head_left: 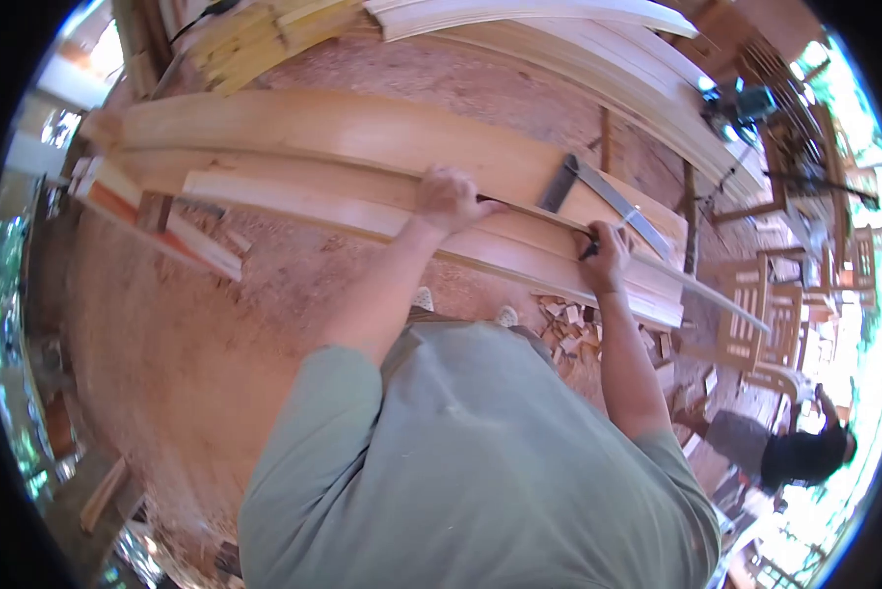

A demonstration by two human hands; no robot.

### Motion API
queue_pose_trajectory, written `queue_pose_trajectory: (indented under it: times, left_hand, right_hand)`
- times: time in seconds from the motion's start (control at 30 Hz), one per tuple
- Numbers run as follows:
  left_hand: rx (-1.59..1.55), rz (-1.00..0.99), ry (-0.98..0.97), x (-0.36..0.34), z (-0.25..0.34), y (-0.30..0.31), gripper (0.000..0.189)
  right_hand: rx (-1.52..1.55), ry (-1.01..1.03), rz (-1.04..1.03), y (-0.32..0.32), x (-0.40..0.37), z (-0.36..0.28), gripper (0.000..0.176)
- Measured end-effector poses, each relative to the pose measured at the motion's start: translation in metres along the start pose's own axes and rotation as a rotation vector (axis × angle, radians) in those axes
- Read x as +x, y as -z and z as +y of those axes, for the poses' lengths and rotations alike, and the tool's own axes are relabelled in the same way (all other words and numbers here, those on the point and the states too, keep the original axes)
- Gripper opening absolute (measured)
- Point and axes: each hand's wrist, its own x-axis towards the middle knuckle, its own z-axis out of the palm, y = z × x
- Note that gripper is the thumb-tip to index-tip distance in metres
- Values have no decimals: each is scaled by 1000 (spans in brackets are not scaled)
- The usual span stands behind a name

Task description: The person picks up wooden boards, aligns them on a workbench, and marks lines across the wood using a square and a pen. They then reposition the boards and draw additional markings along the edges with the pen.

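Note:
My left hand (449, 199) is closed over a thin wooden strip (696, 285), its thumb stretched along it. Further right, my right hand (610, 255) curls around the same strip, with a small black object (589, 247) at its fingertips whose kind I cannot make out. The strip lies lengthwise over pale wooden boards (534, 257) and sticks out past their right end. A try square (561, 184) with a dark stock and metal blade rests on the wide board (362, 133) just beyond my hands.
White-edged mouldings (539, 15) lie across the far side. Wood offcuts (570, 329) are scattered on the dusty floor near my feet. At the right are wooden chairs (779, 324), a power tool (753, 103) and another person (794, 452). Yellow timber (254, 44) sits at upper left.

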Motion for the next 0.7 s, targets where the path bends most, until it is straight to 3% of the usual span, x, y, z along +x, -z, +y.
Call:
queue_pose_trajectory:
  times: [0.2,0.27,0.4,0.47,0.5,0.6,0.7]
  left_hand:
    - [40,18,-28,0,-1,1,76]
    - [61,-15,-39,0,0,2,76]
    - [143,-18,-42,3,2,3,75]
    - [135,-24,-69,1,3,5,73]
    - [152,0,-68,1,0,3,71]
    - [167,35,-70,2,1,3,67]
    - [184,22,-60,0,-2,2,67]
  right_hand:
    - [18,17,19,6,2,-6,27]
    - [16,85,183,11,-2,-6,30]
    - [221,-91,395,10,-25,1,31]
    - [541,-314,452,30,-40,-3,41]
    - [566,-347,451,42,-45,4,50]
    - [599,-447,665,78,-54,44,52]
    - [550,-565,727,121,-75,101,56]
